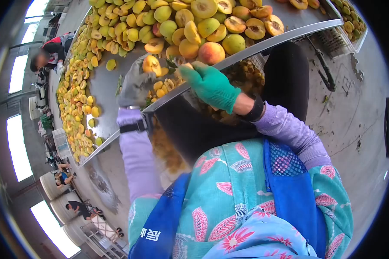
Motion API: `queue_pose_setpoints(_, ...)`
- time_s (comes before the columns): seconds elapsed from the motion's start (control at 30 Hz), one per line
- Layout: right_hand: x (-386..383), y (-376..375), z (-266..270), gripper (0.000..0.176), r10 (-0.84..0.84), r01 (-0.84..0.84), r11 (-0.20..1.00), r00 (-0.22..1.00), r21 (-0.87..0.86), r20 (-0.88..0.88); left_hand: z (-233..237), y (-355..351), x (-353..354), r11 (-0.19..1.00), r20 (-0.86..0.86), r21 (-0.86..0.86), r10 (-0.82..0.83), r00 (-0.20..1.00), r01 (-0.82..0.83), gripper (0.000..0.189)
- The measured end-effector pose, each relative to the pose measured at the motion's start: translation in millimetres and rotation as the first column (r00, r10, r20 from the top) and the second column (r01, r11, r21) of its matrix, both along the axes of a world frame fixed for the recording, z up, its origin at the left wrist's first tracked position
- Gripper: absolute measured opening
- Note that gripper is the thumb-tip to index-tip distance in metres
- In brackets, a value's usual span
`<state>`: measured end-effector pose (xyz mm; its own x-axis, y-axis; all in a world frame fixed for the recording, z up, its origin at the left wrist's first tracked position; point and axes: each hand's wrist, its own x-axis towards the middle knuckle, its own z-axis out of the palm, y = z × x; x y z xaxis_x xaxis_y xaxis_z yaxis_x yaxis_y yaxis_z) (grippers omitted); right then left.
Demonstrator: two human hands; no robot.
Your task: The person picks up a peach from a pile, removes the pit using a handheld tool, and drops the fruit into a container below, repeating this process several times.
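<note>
My left hand point(136, 84), in a grey glove, is closed around a peach half point(151, 64) with its cut face showing. Beside it is my right hand point(214, 86) in a green glove, its fingers bent together at the metal table's near edge. Something pale orange shows at those fingertips, too blurred to name. Several pits and small fruit scraps point(162, 88) lie between the two hands. Just beyond them, halved peaches point(192, 32) are heaped on the metal table point(116, 82), and a whole red-yellow peach point(212, 53) sits at the heap's front.
Below the table edge, a crate point(250, 71) holds more fruit scraps, next to my dark-clothed leg point(285, 82). A white crate point(333, 43) stands under the table at right. Another person point(52, 58) is at the table's far left; more people point(80, 209) are in the background.
</note>
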<state>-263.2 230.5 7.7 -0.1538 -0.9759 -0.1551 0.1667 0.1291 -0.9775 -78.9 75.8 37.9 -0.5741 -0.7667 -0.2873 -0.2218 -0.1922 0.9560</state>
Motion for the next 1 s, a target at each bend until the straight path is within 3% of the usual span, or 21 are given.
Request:
queue_pose_setpoints(0.07,10,-6,-2,0.047,-0.002,-0.024,0.995,0.966,-0.097,-0.259,5,40,-9,0.999,-0.307,0.044,0.015,0.951,-0.001,0.055)
queue_pose_setpoints(0.17,24,-12,-16,0.05,0.016,-0.151,0.963,0.858,-0.222,-0.514,-4,71,-18,0.997,-0.439,-0.051,0.033,0.898,-0.061,0.053)
queue_pose_setpoints(0.2,25,-11,-15,0.05,0.026,-0.164,0.961,0.854,-0.223,-0.519,-7,74,-21,0.986,-0.535,0.134,0.155,0.831,-0.098,0.053)
queue_pose_setpoints(0.3,21,-3,-1,0.049,0.038,-0.169,0.964,0.854,-0.207,-0.519,-5,74,-27,0.921,-0.548,0.349,0.351,0.759,-0.173,0.048)
queue_pose_setpoints(0.37,19,3,10,0.048,0.046,-0.148,0.974,0.868,-0.17,-0.494,-16,72,-33,0.956,-0.413,0.001,0.267,0.871,-0.293,0.042)
queue_pose_setpoints(0.47,19,5,7,0.047,0.003,-0.189,0.953,0.786,-0.236,-0.618,-19,76,-40,0.863,-0.248,-0.383,0.247,0.937,-0.329,0.032)
queue_pose_setpoints(0.53,22,6,7,0.047,0.036,-0.168,0.969,0.823,-0.182,-0.567,-12,81,-45,0.853,-0.281,-0.318,0.332,0.9,-0.414,0.028)
queue_pose_setpoints(0.6,25,8,8,0.046,0.064,-0.16,0.977,0.849,-0.139,-0.525,-3,84,-52,0.854,-0.376,0.036,0.493,0.785,-0.519,0.025)
queue_pose_setpoints(0.67,29,11,12,0.045,0.072,-0.146,0.983,0.867,-0.113,-0.494,-10,82,-55,0.834,-0.397,-0.079,0.477,0.784,-0.547,0.026)
queue_pose_setpoints(0.7,31,11,12,0.046,0.089,-0.144,0.984,0.912,-0.108,-0.401,-11,80,-57,0.821,-0.406,-0.137,0.464,0.787,-0.554,0.026)
queue_pose_setpoints(0.77,33,10,13,0.047,0.111,-0.134,0.986,0.972,-0.101,-0.206,-2,83,-60,0.852,-0.348,-0.091,0.458,0.818,-0.515,0.027)
queue_pose_setpoints(0.8,29,9,15,0.047,0.193,-0.193,0.981,0.981,0.005,0.0,1,84,-61,0.866,-0.316,-0.067,0.452,0.834,-0.495,0.027)
queue_pose_setpoints(0.87,20,8,33,0.047,0.268,-0.367,0.915,0.864,0.169,0.425,1,70,-57,0.911,-0.181,-0.166,0.348,0.92,-0.377,0.036)
queue_pose_setpoints(0.93,41,12,15,0.047,0.12,-0.125,0.992,0.979,0.019,0.162,-1,63,-57,0.912,-0.12,-0.256,0.299,0.947,-0.32,0.039)
queue_pose_setpoints(1.0,51,14,13,0.047,-0.005,0.011,0.998,0.996,-0.065,0.088,-2,61,-61,0.873,-0.154,-0.357,0.295,0.943,-0.331,0.037)
